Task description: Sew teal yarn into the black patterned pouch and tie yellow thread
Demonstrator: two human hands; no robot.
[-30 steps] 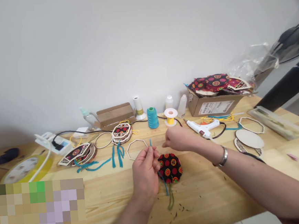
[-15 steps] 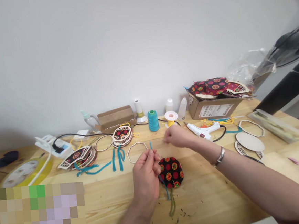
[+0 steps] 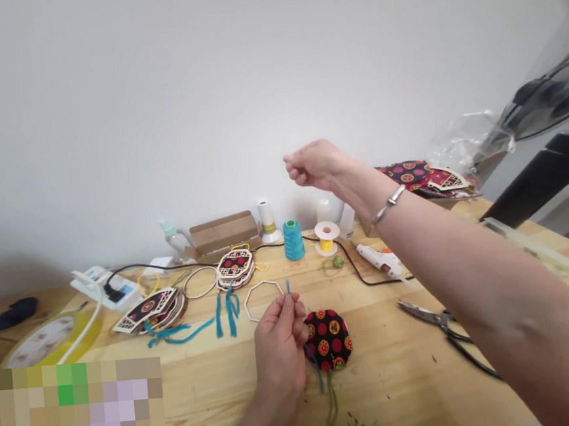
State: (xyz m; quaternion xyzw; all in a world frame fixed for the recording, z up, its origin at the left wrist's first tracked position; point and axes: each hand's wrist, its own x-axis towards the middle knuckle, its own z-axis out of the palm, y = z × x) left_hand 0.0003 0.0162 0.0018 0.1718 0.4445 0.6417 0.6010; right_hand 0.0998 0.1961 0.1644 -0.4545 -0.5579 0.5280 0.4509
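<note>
- Right hand was raised well above the surface, its arm slanting in from the lower right; wrist bent, metal bracelet around it.
- Left hand was held low, back of the hand facing the camera, thumb side up.
- Patterned disc lay on the wood-grained surface just right of the left hand: black cloth, red and orange round motifs, roughly round outline. Olive cord trailed from its near edge.
- Blue cord: short end upright above the left fingertips; a blue length also hung along the disc's left edge.
- Octagonal frame, thin and pale, lay behind the left hand.
- Left fingers were pinched narrow on the blue cord; contact with the disc could not be told.
- Right fingers were curled, tips close together; could not tell whether they held anything.
</note>
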